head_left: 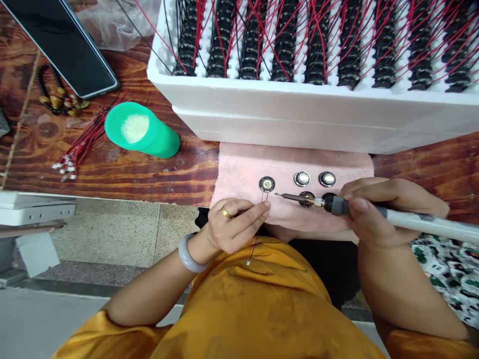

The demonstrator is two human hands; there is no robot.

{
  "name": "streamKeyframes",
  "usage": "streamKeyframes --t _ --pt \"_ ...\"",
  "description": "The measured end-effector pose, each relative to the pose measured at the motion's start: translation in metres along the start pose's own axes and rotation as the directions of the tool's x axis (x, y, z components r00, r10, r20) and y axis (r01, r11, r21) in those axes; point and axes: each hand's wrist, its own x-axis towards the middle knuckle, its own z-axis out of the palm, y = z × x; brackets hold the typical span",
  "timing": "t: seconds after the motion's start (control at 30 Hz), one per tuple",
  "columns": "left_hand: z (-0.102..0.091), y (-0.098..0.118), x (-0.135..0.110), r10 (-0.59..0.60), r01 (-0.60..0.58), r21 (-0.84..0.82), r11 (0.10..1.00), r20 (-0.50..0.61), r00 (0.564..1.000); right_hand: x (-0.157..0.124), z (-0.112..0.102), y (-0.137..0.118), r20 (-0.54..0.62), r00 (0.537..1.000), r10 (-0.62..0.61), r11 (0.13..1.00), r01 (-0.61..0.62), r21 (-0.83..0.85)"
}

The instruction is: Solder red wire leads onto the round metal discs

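Observation:
My left hand (237,222), with a gold ring, pinches a thin red and black wire pair (255,244) that ends in a small white plug. The upper ends of the wires reach the lower rim of a small round speaker (267,184) on a pink cloth (243,164). In my right hand (385,204) is a soldering iron (422,223), its tip pointing left, just below and right of that speaker and apart from it. More small speakers (302,178) lie on the cloth to the right, some partly hidden behind the iron and my fingers.
A white foam box (280,109) holding rows of wired speakers stands behind the cloth. To the left are a green cup (159,137), a bundle of red wires (82,142), a bead bracelet (56,99) and a phone (67,45). The wooden table's front edge runs close to me.

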Motion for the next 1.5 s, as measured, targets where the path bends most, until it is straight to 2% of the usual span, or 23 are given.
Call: streamKeyframes --t 0.13,0.37,0.5,0.7,1.0,1.17,1.3,1.5 --pt "0.0 -0.002 0.0 0.006 -0.006 -0.012 1.0 0.012 1.0 0.004 0.005 -0.002 -0.024 1.0 -0.012 0.992 0.009 -0.13" --pt "-0.001 -0.001 -0.001 -0.014 0.015 -0.021 1.0 0.02 1.0 0.007 0.008 -0.006 0.009 1.0 -0.011 0.983 0.012 -0.185" --pt "-0.001 -0.001 0.001 -0.031 0.031 -0.029 0.999 0.009 0.999 0.009 0.009 -0.007 0.04 0.999 -0.023 0.979 0.031 -0.2" --pt "-0.001 -0.001 0.0 -0.035 0.036 -0.041 0.999 0.022 0.999 0.008 0.01 -0.007 0.026 0.999 0.021 0.983 -0.015 -0.184" --pt "0.001 -0.002 -0.001 -0.007 0.007 -0.023 1.0 -0.009 1.0 0.009 0.012 -0.007 0.029 0.999 0.02 0.982 -0.014 -0.19" --pt "0.002 -0.002 0.0 -0.041 0.041 -0.032 0.999 -0.008 0.999 0.007 0.012 -0.006 0.035 0.999 0.031 0.985 -0.025 -0.17" --pt "0.002 -0.002 0.001 -0.029 0.028 -0.022 0.999 -0.032 0.999 0.007 0.011 -0.004 0.055 0.998 0.026 0.992 -0.019 -0.126" --pt "0.003 -0.001 -0.001 -0.028 0.028 -0.03 0.999 -0.022 0.999 0.007 0.008 -0.01 0.02 1.0 -0.015 0.983 0.019 -0.184"
